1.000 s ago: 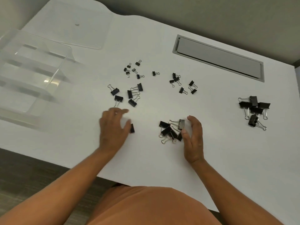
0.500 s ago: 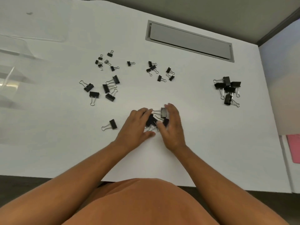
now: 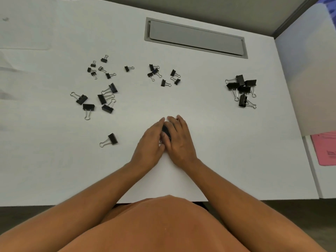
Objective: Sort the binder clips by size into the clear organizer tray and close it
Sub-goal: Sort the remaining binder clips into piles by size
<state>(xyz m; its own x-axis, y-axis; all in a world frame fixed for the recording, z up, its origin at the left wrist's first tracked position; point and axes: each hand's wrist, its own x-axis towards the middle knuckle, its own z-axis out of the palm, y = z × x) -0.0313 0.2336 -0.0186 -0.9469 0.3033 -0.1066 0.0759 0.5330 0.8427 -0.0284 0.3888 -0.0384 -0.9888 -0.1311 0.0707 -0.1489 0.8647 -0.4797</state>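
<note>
Cupping both hands, left (image 3: 151, 142) and right (image 3: 179, 140), over the clip pile (image 3: 166, 130) on the desk (image 3: 218, 151), where a second ago they lay apart, my fingers now clench around it, ready to lift toward a tray out of view.

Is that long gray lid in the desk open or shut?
Shut. The gray lid lies flat in its frame at the back of the desk, level with the top, with no raised edge and no opening showing.
</note>
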